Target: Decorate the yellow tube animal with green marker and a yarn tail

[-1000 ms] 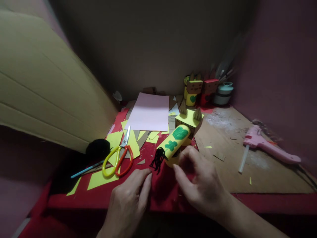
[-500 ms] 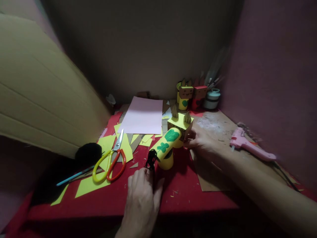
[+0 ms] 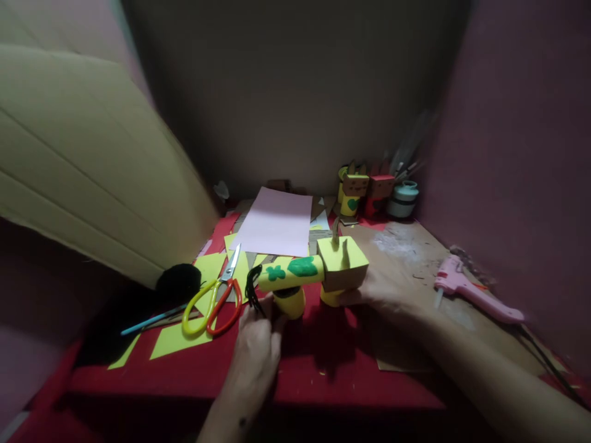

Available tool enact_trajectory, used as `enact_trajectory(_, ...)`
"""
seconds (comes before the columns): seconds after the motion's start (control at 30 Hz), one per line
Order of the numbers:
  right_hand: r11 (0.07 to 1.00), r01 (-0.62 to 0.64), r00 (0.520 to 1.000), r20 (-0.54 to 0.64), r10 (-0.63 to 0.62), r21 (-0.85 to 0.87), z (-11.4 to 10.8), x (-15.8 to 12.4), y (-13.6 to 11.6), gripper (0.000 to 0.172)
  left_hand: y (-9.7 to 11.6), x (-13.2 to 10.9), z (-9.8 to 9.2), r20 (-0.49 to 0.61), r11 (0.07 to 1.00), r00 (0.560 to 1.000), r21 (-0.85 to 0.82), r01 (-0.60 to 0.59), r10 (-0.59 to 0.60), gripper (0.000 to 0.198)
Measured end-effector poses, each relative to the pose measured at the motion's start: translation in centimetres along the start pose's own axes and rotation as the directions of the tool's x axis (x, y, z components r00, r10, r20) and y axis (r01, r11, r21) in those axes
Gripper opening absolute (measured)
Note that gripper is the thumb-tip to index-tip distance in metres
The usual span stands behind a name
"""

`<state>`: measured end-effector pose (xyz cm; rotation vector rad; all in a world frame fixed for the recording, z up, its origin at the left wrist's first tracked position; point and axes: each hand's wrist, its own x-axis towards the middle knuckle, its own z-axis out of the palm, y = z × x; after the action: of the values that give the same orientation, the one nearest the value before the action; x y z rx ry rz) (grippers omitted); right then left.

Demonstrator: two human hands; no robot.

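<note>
A yellow paper-tube animal (image 3: 289,274) stands on the red tablecloth, its body lying level on two short tube legs. Green painted shapes mark the body, and black yarn forms a tail (image 3: 252,288) at the left end. Its box head (image 3: 342,263) has a yellow top, brown sides and pointed cardboard ears. My left hand (image 3: 258,335) is closed at the rear leg (image 3: 290,303), just under the tail, with some fingertips hidden. On the other side, my right hand (image 3: 376,294) grips the front leg below the head, its fingers partly hidden.
Left of the animal lie scissors (image 3: 221,295), yellow paper scraps (image 3: 180,338), a blue stick (image 3: 152,320) and black yarn (image 3: 178,282). Behind is a pink sheet (image 3: 277,221). A pink glue gun (image 3: 475,289) rests on cardboard at right. Finished-looking paper animals (image 3: 354,194) stand near a jar (image 3: 402,200).
The animal has turned from pointing away at an angle to lying sideways across my view, head right. Both hands have moved with it, the left one leftward to the rear leg.
</note>
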<state>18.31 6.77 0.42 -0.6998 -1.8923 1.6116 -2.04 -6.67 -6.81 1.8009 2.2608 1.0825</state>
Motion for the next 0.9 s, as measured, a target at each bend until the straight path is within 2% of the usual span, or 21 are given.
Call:
enact_trajectory(0.07,0.997,-0.058,0.998,0.038,0.056,0.05,0.3,0.0,0.5,0.029,-0.5,0.6,-0.1,-0.022,1.0,0.999,-0.008,0.027,-0.027,0.022)
enact_trajectory(0.17,0.998,-0.06,0.998,0.005,0.06,0.0,0.7,-0.2,1.5,0.042,-0.7,1.0,0.2,-0.065,1.0,0.998,-0.015,0.025,-0.026,0.027)
enact_trajectory(0.27,0.999,-0.021,0.998,-0.053,0.019,-0.042,1.0,-0.4,2.5,0.045,-0.5,0.9,0.6,-0.106,1.0,0.994,-0.02,0.012,-0.014,0.031)
enact_trajectory(0.33,0.995,0.041,0.998,-0.049,-0.046,-0.087,1.2,-0.6,3.1,0.043,-0.4,0.6,0.8,-0.123,1.0,0.992,-0.02,0.009,-0.012,0.033)
enact_trajectory(0.43,0.98,0.121,0.992,-0.023,-0.126,-0.155,1.4,-0.8,3.7,0.046,-0.4,0.0,0.8,-0.125,1.0,0.992,-0.015,0.019,-0.021,0.034)
enact_trajectory(0.57,0.977,0.136,0.991,0.038,-0.132,-0.163,1.6,-0.9,4.0,0.058,-0.3,-0.4,0.5,-0.112,1.0,0.993,-0.015,0.025,-0.027,0.031)
enact_trajectory(0.7,0.98,0.108,0.994,0.053,-0.1,-0.167,1.8,-1.2,3.9,0.049,0.0,-0.2,0.3,-0.118,0.998,0.992,-0.02,0.053,-0.054,0.03)
enact_trajectory(0.9,0.977,-0.006,0.993,-0.12,-0.02,-0.214,2.4,-1.8,3.9,0.046,0.2,0.0,0.0,-0.136,0.997,0.988,-0.025,0.07,-0.073,0.032)
